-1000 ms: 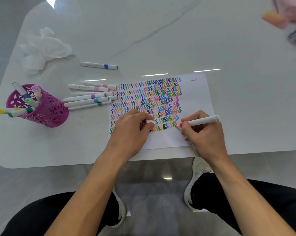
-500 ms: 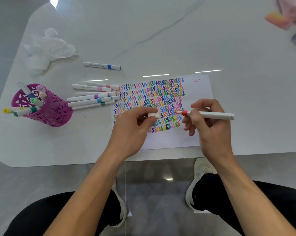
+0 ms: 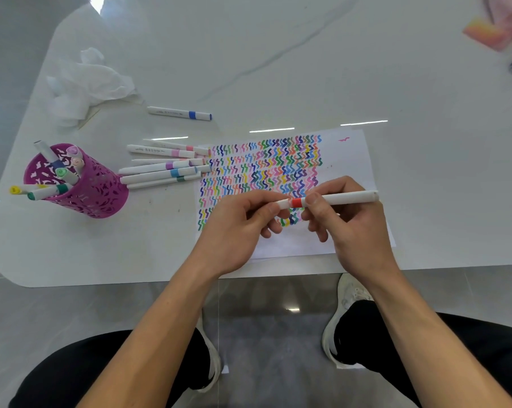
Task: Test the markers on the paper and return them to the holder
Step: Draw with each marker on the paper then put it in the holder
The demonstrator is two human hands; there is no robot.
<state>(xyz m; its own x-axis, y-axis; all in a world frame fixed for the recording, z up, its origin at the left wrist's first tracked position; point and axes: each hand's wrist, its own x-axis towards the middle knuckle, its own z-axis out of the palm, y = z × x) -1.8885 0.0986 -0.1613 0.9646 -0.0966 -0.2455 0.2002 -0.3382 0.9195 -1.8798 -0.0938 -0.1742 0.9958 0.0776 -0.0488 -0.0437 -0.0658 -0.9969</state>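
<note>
- Pale, marble-look tabletop (image 3: 307, 69) fills most of the view, with grey floor below its near edge. The paper (image 3: 351, 160) lies at that near edge, right of middle, largely covered in rows of coloured squiggles.
- The step in hand, as I judge it, is closing the red marker (image 3: 343, 198) so it can go to the holder (image 3: 81, 184). The marker is held level, just above the near part of the paper.
- The right hand (image 3: 354, 228) pinches the barrel just behind the red band with thumb and forefinger. The other fingers curl underneath, and the forearm crosses the near edge from the right.
- The left hand (image 3: 234, 231) pinches the cap (image 3: 283, 204) at the marker's tip end between thumb and forefinger, with the rest loosely curled below. Whether the cap is fully seated cannot be told.
- To do it well, hold cap and barrel in one straight line, grip close to the joint, and push straight until it stops. Staying clear of the sheet avoids a stray mark.
- The holder stands toward the left edge, well apart from both hands, with several markers already in it.
- Loose markers (image 3: 160, 172) lie between the holder and the paper's left edge. A blue-banded marker (image 3: 179, 113) lies alone farther back, and a crumpled tissue (image 3: 84, 81) sits near the far left corner.
</note>
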